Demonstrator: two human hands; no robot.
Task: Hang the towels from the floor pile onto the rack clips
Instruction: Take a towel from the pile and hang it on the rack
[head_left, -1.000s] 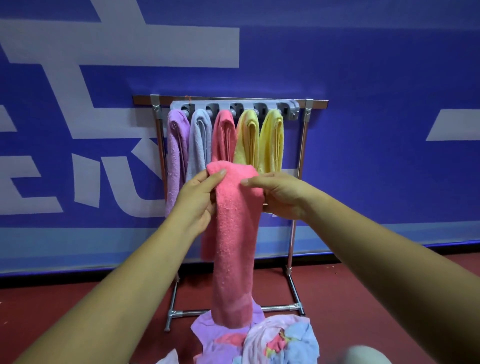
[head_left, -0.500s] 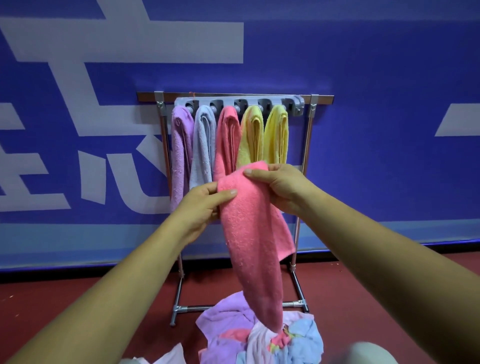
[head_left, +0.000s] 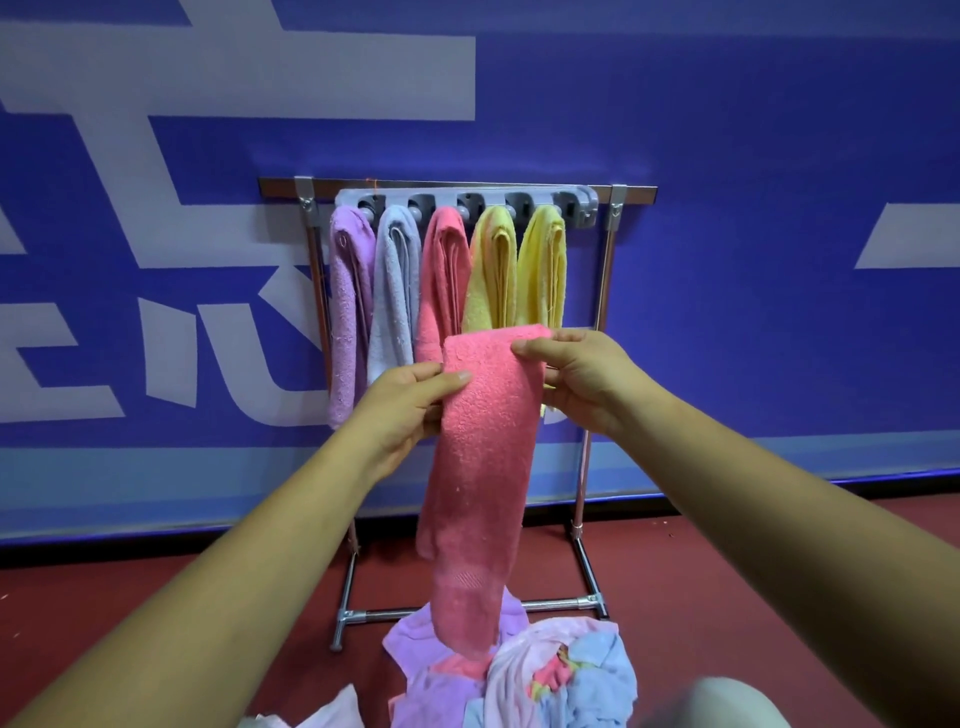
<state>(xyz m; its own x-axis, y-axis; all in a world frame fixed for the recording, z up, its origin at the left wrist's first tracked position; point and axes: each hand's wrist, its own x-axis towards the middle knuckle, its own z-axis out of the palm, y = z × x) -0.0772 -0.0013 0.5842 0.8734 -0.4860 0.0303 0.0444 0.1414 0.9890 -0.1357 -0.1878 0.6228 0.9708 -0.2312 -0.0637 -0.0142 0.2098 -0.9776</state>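
A folded pink towel hangs between my hands in front of the rack. My left hand pinches its upper left edge with thumb on the front. My right hand grips its upper right corner. The metal rack carries a grey clip bar. Purple, grey-blue, pink and two yellow towels hang from its clips. The rightmost clip holds nothing. The floor pile of mixed towels lies below the hanging end.
A blue wall with white markings stands right behind the rack. The floor is dark red. The rack's foot bar runs just behind the pile. A pale rounded shape shows at the bottom right edge.
The pink towel was folded narrower and now hangs straight down, its loose right flap gone. Both hands stayed at its top; the view shifted slightly left and down.
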